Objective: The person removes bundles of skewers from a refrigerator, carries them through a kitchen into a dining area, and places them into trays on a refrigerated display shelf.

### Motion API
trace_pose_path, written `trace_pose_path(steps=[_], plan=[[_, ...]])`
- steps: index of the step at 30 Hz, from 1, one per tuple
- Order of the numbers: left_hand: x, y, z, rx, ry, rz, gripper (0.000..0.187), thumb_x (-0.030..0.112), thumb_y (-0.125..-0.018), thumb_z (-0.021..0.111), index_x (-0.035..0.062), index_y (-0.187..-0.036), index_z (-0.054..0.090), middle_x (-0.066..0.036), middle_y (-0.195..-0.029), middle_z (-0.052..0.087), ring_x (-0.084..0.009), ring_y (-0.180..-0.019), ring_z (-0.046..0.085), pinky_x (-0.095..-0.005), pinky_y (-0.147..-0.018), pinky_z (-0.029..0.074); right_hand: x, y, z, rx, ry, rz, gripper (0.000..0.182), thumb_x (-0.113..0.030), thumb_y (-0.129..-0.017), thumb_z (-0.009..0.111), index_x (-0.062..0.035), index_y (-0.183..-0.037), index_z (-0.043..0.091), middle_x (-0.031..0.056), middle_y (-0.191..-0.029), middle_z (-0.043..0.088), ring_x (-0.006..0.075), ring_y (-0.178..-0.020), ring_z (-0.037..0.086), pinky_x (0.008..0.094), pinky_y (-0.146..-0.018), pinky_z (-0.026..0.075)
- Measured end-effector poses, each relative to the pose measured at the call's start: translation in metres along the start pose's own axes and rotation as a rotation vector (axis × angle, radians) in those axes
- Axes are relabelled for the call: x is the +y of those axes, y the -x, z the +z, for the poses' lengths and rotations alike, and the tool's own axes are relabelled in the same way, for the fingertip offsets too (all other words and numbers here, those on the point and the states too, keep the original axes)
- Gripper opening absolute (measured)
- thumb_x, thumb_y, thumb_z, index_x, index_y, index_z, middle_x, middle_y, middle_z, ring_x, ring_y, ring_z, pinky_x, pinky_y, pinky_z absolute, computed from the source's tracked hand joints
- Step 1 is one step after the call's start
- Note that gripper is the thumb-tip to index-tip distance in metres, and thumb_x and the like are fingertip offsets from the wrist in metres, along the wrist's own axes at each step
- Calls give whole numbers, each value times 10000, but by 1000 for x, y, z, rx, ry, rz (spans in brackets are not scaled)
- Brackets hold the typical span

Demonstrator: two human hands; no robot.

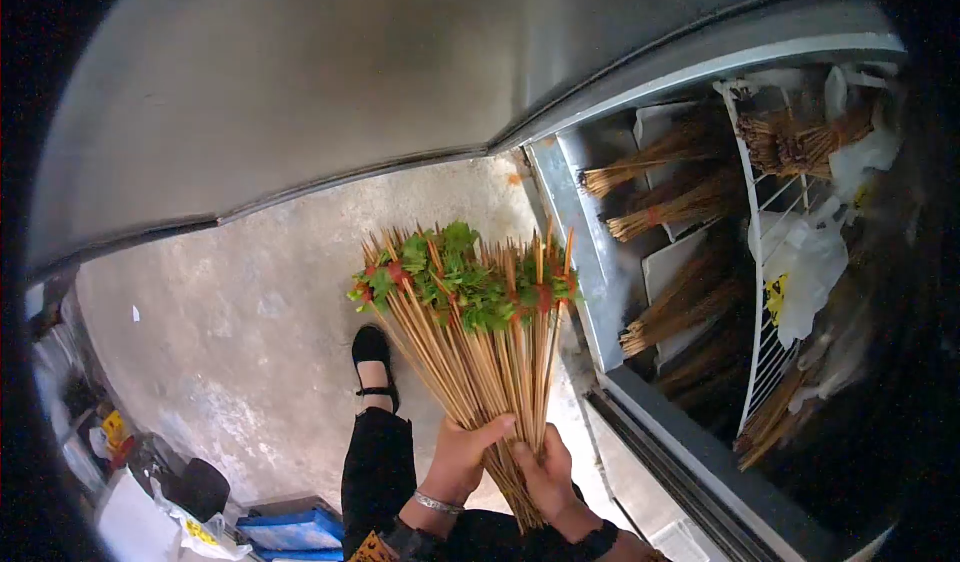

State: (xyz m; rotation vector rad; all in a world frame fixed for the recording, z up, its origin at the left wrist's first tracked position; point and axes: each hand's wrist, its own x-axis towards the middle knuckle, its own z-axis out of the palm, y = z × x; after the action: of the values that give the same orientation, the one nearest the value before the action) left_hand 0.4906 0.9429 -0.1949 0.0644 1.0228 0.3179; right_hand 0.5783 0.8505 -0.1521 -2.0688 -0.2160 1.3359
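Observation:
A big bundle of wooden skewers (490,372) fans out in front of me. Near their pointed upper ends, green leaves (460,272) and small red pieces are threaded on. My left hand (465,462) is wrapped around the lower part of the bundle from the left, thumb across the sticks. From the right, my right hand (545,472) closes on the same bundle, close beside the left. The bare lower ends stick out below both hands. The bundle is tilted and held above the floor.
At the right, an open refrigerated cabinet (610,312) holds several skewer bundles (670,207) on trays and a white wire rack (745,262) with plastic bags (805,272). Its metal door (350,72) stands across the top. Bags and a blue box (290,532) lie at lower left.

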Motion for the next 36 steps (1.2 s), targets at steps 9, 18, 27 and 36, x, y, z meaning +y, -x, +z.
trace_pose_path(steps=[9, 18, 27, 36], plan=[[-2, -4, -5, 3, 11, 30, 332, -2, -757, 664, -16, -1073, 562, -87, -969, 637, -200, -853, 630, -319, -774, 517, -14, -30, 2, -77, -457, 221, 277, -129, -902, 565, -1, -1145, 527, 55, -1027, 597, 122, -929, 554, 254, -830, 451], [-7, -7, -1, 5, 58, 12, 366, 29, -779, 646, -7, -1124, 530, -87, -1035, 620, -218, -924, 617, -345, -820, 509, -7, -27, 0, 33, -488, 172, 248, -185, -934, 516, -6, -1098, 566, 47, -992, 605, 121, -922, 543, 269, -835, 431], [-22, -3, 8, -2, 62, -131, 390, 0, -769, 652, 4, -1140, 531, -81, -1068, 614, -208, -974, 599, -334, -850, 500, -2, -42, -10, 147, -278, -25, 140, -67, -887, 558, -8, -1014, 567, 39, -956, 533, 136, -912, 511, 281, -823, 419], [-35, -4, -1, -73, -8, -149, 417, -20, -784, 621, 17, -1179, 493, -88, -1097, 595, -216, -999, 587, -332, -836, 507, -11, -42, -13, -1, -309, 11, 440, -88, -868, 574, -1, -1239, 356, 131, -1157, 487, 185, -1061, 495, 325, -898, 411]])
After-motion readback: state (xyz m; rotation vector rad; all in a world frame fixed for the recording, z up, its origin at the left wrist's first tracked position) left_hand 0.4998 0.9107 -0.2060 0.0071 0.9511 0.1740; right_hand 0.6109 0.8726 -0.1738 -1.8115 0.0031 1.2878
